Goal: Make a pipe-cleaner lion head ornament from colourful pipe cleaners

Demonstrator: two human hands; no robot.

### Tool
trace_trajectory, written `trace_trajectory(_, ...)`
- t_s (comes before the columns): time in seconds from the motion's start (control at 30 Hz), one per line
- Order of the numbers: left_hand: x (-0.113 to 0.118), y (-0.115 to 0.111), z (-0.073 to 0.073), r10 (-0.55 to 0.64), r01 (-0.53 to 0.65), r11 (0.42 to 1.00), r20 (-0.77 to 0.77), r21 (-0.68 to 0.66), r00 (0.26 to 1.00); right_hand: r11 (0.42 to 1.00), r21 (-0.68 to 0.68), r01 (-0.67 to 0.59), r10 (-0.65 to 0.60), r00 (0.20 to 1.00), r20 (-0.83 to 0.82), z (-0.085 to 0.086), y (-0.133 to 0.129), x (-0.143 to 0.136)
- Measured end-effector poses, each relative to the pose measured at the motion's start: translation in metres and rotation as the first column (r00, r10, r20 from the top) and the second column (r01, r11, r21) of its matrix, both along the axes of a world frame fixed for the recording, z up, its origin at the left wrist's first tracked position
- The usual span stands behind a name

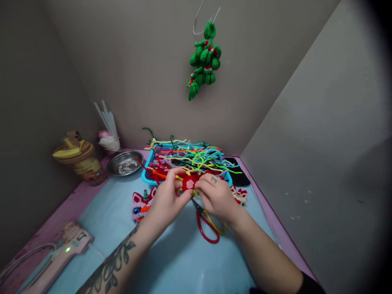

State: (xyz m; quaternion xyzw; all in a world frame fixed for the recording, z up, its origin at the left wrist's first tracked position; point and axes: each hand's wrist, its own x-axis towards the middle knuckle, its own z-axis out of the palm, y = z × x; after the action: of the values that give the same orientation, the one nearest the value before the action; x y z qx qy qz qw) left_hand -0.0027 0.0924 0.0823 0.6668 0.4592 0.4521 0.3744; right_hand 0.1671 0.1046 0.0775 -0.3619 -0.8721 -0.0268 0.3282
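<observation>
Between both hands, above the blue mat, is a small red fuzzy piece (187, 182) with a pink flower on its front. My left hand (171, 194) pinches its left side, with yellow stems showing by the fingers. My right hand (217, 196) grips its right side, fingers curled. Below the hands lie scissors (209, 226) with one red and one yellow handle, their tips partly hidden. A colourful fuzzy animal-like figure (141, 206) lies left of my left hand. Another one (239, 196) is partly hidden behind my right hand.
Behind the hands, a blue tray (145, 174) holds many coloured fuzzy stems. Left stand a metal dish (112, 166) with small pieces, a lidded cup (87, 165) and a pink glue gun (72, 245). A black phone (241, 178) lies right. Green fuzzy ornaments (204, 61) hang above.
</observation>
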Motion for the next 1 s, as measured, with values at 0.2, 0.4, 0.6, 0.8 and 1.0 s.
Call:
trace_trajectory(0.2, -0.003, 0.005, -0.017, 0.255, 0.079, 0.797, -0.453, 0.598, 0.855, 0.950, -0.277, 0.143, -0.163, 0.985, -0.050, 0.004, -0.004, -0.006)
trace_trajectory(0.4, -0.002, 0.006, -0.021, 0.293, 0.069, 0.771, -0.448, 0.633, 0.845, 0.908, -0.387, 0.163, -0.239, 0.958, -0.156, 0.001, -0.002, -0.010)
trace_trajectory(0.6, -0.002, 0.006, -0.003, 0.027, -0.021, 0.998, 0.078, -0.067, 0.997, 0.982, -0.186, -0.026, -0.028, 0.960, -0.279, 0.008, 0.000, -0.001)
trace_trajectory(0.8, -0.006, 0.010, 0.003, -0.060, 0.273, 0.890, 0.500, -0.365, 0.864, 0.986, 0.133, -0.103, 0.119, 0.985, -0.124, 0.004, 0.004, 0.010)
trace_trajectory(1.0, -0.005, 0.011, 0.000, -0.055, 0.366, 0.828, 0.589, -0.424, 0.806, 0.981, 0.162, -0.105, 0.106, 0.994, 0.002, 0.003, 0.001, 0.012)
